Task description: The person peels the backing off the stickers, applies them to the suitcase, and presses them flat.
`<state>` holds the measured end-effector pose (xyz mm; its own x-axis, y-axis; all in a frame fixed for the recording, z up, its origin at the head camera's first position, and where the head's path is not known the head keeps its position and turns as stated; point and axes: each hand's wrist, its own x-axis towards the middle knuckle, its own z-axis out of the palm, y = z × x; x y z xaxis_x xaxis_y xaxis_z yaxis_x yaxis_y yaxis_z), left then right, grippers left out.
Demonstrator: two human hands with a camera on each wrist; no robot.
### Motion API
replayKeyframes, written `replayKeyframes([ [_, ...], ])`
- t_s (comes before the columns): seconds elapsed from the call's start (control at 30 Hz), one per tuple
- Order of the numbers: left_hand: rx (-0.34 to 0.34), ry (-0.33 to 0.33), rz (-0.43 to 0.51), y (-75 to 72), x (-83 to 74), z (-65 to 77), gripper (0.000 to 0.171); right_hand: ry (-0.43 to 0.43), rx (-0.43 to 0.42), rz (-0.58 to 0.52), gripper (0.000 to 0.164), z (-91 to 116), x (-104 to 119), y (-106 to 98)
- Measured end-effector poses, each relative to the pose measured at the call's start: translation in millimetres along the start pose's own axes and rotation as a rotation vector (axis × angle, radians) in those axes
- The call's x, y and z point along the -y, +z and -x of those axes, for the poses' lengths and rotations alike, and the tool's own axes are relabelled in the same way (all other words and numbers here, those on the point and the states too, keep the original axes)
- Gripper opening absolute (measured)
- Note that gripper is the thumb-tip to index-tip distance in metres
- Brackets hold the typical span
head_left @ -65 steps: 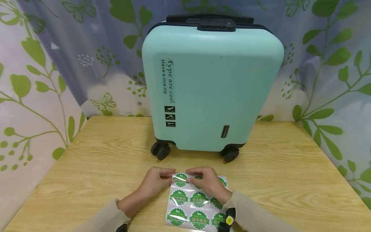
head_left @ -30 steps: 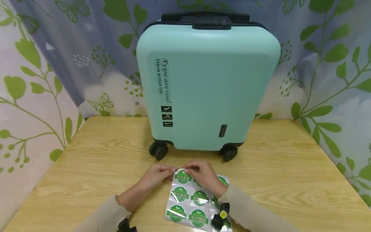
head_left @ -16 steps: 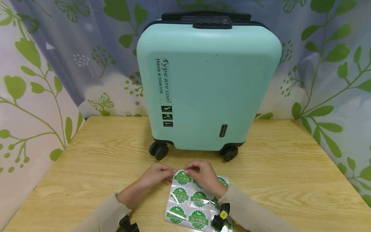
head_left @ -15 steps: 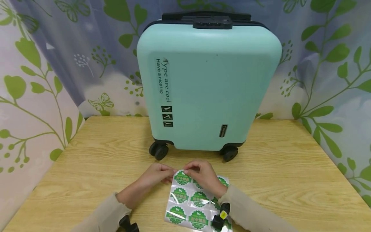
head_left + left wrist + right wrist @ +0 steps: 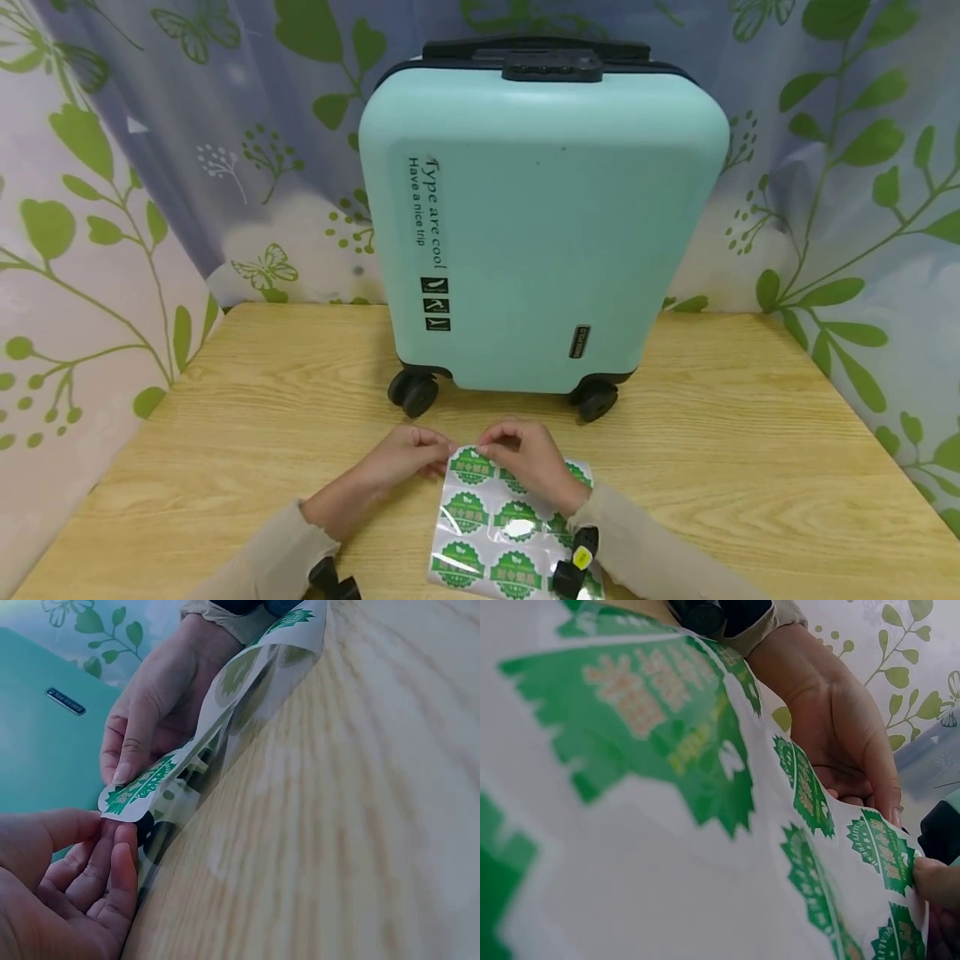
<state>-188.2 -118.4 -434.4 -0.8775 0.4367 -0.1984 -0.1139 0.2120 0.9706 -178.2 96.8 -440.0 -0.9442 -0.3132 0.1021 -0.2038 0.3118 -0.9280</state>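
Can see a tabletop [image 5: 750,467] and, upon it, an upright suitcase [image 5: 517,242], perhaps set back to leave space. Before the suitcase, can see a sticker sheet [image 5: 489,537], lifted at the edge toward the suitcase, probably for reaching both faces. Held by the grip of right hand [image 5: 534,460], pinching this edge, and of left hand [image 5: 405,457], pinching the corner.
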Motion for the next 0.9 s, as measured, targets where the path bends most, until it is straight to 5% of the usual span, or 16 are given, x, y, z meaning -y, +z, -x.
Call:
replayKeyframes([
  [0.9, 0.003, 0.003, 0.004, -0.2, 3.3, -2.0, 0.023, -0.01, 0.039, -0.093, 0.011, -0.2, -5.7, -3.1],
])
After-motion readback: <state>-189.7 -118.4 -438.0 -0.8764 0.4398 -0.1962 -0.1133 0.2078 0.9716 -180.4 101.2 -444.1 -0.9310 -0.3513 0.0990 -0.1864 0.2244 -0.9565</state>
